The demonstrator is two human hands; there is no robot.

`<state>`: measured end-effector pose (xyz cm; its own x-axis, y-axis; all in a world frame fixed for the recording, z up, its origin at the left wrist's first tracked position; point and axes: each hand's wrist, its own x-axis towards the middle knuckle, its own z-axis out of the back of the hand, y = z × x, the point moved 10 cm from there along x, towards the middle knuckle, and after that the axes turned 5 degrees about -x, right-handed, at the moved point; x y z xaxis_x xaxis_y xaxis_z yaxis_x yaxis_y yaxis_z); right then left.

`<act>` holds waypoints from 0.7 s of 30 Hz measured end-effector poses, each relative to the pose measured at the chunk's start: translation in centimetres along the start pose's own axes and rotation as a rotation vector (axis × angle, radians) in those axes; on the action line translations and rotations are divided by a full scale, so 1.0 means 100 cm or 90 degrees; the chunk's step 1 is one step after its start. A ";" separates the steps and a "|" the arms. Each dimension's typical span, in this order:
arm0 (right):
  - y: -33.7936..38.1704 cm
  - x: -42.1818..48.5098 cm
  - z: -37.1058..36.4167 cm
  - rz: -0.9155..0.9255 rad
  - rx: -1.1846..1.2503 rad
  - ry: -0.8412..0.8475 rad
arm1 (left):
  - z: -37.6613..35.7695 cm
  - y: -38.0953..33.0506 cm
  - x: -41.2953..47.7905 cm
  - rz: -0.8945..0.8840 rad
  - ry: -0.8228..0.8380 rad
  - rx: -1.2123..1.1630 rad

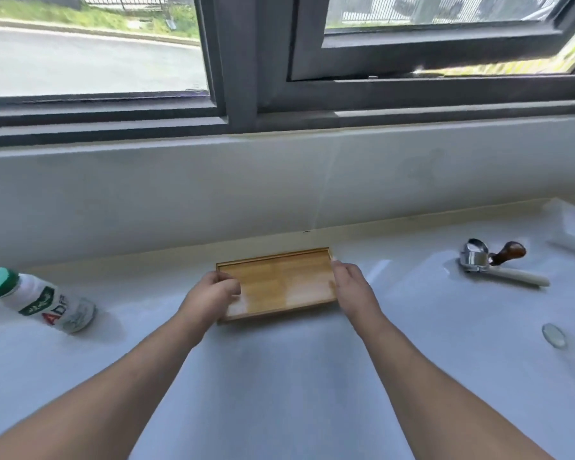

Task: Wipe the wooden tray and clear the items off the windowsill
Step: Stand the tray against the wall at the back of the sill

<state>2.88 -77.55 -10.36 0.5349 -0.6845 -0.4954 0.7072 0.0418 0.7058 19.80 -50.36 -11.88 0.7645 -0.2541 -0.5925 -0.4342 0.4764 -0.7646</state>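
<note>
A shallow rectangular wooden tray [279,280] lies flat on the white windowsill [279,376], close to the wall under the window. My left hand [210,295] grips its left end, fingers curled over the rim. My right hand [352,287] holds the right end the same way. Nothing lies in the tray. A white bottle with a green cap [37,298] rests on its side at the far left. To the right sit a metal portafilter with a pale handle [498,268] and a brown-handled tamper [508,252] beside it.
A small clear glass disc [553,335] lies on the sill at the right. A white box-like object [571,230] stands at the far right edge. The dark window frame [243,78] runs above the white wall ledge; the right sash is tilted open.
</note>
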 end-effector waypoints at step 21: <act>0.031 -0.130 -0.127 0.363 -0.364 0.045 | 0.154 0.053 -0.114 -0.150 -0.131 0.370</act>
<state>3.99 -59.28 -8.15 0.8986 -0.3991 -0.1823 0.4342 0.7491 0.5003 16.09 -31.98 -5.32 0.9081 -0.2688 -0.3210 0.0402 0.8191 -0.5722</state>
